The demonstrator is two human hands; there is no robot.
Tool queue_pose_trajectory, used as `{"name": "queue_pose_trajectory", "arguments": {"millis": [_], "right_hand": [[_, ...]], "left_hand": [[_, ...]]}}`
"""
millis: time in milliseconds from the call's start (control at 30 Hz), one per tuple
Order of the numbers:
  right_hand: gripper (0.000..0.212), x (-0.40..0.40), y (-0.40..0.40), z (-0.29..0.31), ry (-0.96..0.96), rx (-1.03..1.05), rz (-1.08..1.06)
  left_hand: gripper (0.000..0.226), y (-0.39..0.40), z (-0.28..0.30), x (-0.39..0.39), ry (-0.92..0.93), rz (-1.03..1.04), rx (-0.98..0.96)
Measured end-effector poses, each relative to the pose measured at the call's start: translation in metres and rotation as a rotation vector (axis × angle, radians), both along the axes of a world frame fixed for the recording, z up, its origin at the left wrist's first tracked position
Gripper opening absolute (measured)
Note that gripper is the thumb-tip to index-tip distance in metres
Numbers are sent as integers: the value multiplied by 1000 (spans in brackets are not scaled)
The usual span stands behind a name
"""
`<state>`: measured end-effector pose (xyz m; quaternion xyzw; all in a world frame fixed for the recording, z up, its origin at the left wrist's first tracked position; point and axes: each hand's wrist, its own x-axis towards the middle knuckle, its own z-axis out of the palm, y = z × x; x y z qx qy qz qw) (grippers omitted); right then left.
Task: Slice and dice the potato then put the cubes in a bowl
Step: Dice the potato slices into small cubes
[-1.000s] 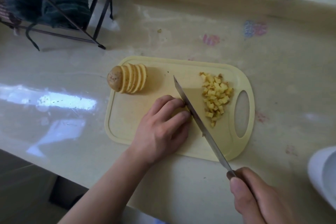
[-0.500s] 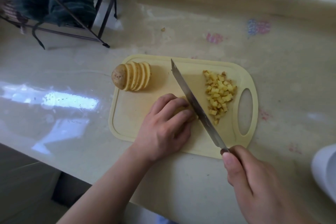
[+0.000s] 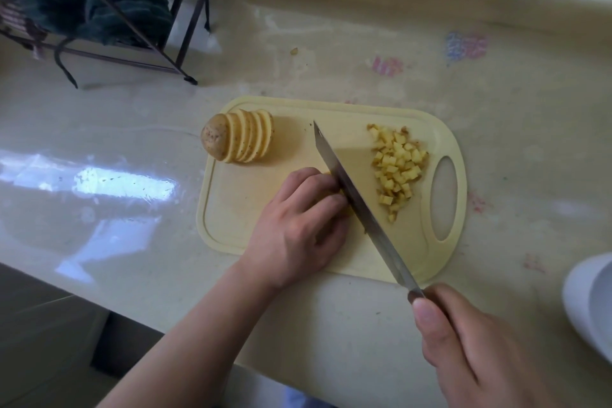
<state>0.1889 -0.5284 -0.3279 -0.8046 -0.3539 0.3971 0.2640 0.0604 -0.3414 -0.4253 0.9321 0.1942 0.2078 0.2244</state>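
A pale yellow cutting board (image 3: 238, 202) lies on the counter. At its far left stands a sliced potato (image 3: 236, 139), its slices leaning together. A heap of potato cubes (image 3: 397, 166) lies near the board's handle hole. My left hand (image 3: 298, 225) curls over potato slices in the middle of the board, which it mostly hides. My right hand (image 3: 480, 348) grips the handle of a long knife (image 3: 354, 195), whose blade lies against my left fingertips. A white bowl (image 3: 589, 301) shows at the right edge.
A dark wire rack (image 3: 132, 36) holding dark green cloth stands at the back left. A low wall edge runs along the back of the counter. The counter's front edge runs diagonally at the lower left.
The knife blade has shifted left, closer against my left fingertips. My left hand has crept slightly left over the slices.
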Motion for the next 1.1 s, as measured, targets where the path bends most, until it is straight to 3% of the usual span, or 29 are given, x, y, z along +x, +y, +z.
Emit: {"name": "queue_pose_trajectory", "arguments": {"millis": [67,167,267,567,1100], "right_hand": [[61,-2,-6,2,26,-29,24],[47,2,-12,1,-193,-8,140],[67,-1,-3,-4,-53,-38,72],[38,1,12,-13,-64,36,84],[46,1,10,-8,-63,74,81]], "left_hand": [[13,0,-1,0,1,0,-1],[14,0,0,0,-2,-3,-2],[15,1,1,1,-12,-8,-18],[13,1,3,-3,-13,-24,-21],[7,-9,1,-4,-56,50,22]]}}
